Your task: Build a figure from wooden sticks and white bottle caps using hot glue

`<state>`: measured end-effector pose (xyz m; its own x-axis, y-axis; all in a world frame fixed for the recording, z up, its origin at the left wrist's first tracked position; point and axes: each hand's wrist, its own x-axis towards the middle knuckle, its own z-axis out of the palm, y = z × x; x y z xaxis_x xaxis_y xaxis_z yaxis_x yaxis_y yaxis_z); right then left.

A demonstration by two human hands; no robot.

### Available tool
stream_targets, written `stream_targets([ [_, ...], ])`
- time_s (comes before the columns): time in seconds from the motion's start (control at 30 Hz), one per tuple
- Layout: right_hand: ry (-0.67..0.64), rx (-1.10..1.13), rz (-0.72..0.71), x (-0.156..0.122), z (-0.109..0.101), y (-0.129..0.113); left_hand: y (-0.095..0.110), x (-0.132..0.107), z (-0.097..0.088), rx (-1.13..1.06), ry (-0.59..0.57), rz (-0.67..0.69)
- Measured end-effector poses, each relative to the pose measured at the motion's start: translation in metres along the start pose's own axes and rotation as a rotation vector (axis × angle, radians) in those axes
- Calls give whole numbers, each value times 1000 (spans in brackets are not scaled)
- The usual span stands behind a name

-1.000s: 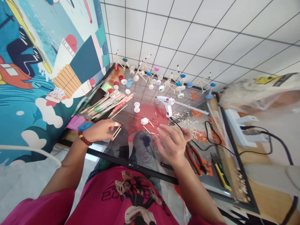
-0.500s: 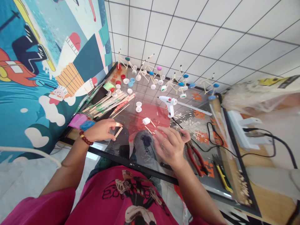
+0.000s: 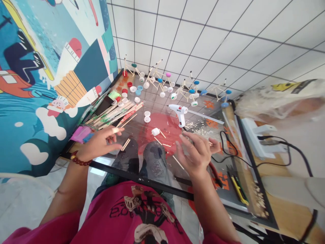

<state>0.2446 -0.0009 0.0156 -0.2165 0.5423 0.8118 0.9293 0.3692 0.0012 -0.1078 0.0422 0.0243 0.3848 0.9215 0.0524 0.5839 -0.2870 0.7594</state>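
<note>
My left hand (image 3: 103,144) is open above the table's left side, thumb and fingers apart. Just right of its thumb lie a few short wooden sticks (image 3: 125,144), side by side and untouched. My right hand (image 3: 195,152) hovers right of the middle with its fingers spread and bent; I see nothing held in it. Between the hands a small white piece (image 3: 155,131) lies with short sticks (image 3: 157,141) beside it. A longer thin stick (image 3: 178,162) is left of my right wrist. Beyond that hand rests a white glue gun (image 3: 180,114) with a clear glue stick in its back.
Stick figures with bottle caps (image 3: 192,91) line the back edge. Loose caps (image 3: 147,117) and a bundle of wooden sticks (image 3: 119,113) are on the left. Pliers (image 3: 215,174), a yellow-handled cutter (image 3: 240,189), a black cable (image 3: 233,156) and a power strip (image 3: 256,137) are on the right.
My left hand has drawn back from the short sticks, its fingers off them. My right hand has moved right, uncovering sticks on the table. The view has shifted slightly.
</note>
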Motion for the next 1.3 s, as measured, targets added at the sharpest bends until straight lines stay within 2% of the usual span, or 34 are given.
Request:
stream_targets([
  [0.1, 71, -49, 49, 2, -3, 12, 13, 7, 4, -85, 436, 131],
  [0.17, 94, -70, 90, 3, -3, 19, 22, 22, 10, -30, 586, 228],
  [0.23, 73, -69, 115, 2, -2, 26, 30, 42, 20, 71, 611, 334],
  [0.37, -32, 4, 130, -3, 4, 35, 48, 70, 46, 80, 633, 471],
  [0.47, -79, 61, 118, -7, 10, 35, 54, 70, 66, 179, 637, 666],
  [0.53, -134, 80, 126, -7, 13, 33, 52, 63, 77, 242, 573, 805],
  [0.57, -173, 87, 139, -7, 14, 32, 50, 59, 81, 248, 555, 816],
  [0.73, -435, 91, 215, -6, 14, 28, 41, 49, 83, 169, 529, 573],
  [0.8, -554, 78, 262, -4, 10, 29, 38, 49, 80, 136, 469, 562],
  [0.87, -687, 112, 316, -3, 4, 31, 34, 49, 78, 112, 480, 559],
  [0.9, -761, 156, 343, -2, 0, 32, 33, 50, 77, 98, 534, 538],
  [0.97, -931, 266, 389, 1, -10, 36, 29, 55, 74, 32, 723, 461],
  [1.03, -1114, 332, 417, 3, -18, 39, 25, 62, 68, -113, 923, 381],
  [1.07, -1193, 326, 422, 4, -20, 39, 23, 66, 64, -199, 986, 339],
  [1.17, -1319, 211, 426, 6, -22, 37, 17, 75, 50, -399, 1053, 205],
  [1.23, -1346, 185, 410, 7, -21, 34, 15, 76, 45, -461, 1061, 148],
  [1.3, -1329, 268, 367, 8, -19, 29, 18, 73, 47, -479, 1026, 157],
])
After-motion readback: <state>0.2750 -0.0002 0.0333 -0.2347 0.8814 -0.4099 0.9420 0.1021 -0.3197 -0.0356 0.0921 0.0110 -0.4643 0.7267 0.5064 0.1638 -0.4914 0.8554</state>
